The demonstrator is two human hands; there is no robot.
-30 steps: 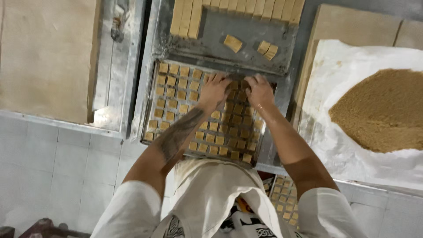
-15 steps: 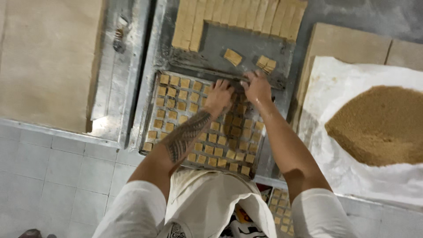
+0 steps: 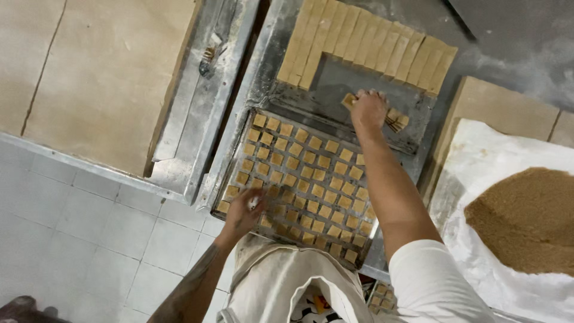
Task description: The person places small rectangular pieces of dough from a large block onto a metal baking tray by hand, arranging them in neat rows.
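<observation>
A metal tray (image 3: 238, 152) holds rows of small tan dough squares (image 3: 311, 173). My left hand (image 3: 246, 208) rests on the tray's near left corner, fingers curled over the squares there. My right hand (image 3: 369, 110) reaches beyond the tray onto a metal sheet (image 3: 335, 75), fingers down on a few loose cut pieces (image 3: 395, 119). Long strips of tan dough (image 3: 371, 45) lie in a row along the far side of that sheet.
A large flat slab of pale dough (image 3: 101, 72) fills the metal table on the left. A heap of brown crumbs (image 3: 529, 215) lies on white paper (image 3: 478, 173) at the right. White floor tiles (image 3: 89, 239) show at lower left.
My left hand has pulled back from the tray's middle to its near left corner. My right hand has moved forward off the tray to the loose pieces on the sheet.
</observation>
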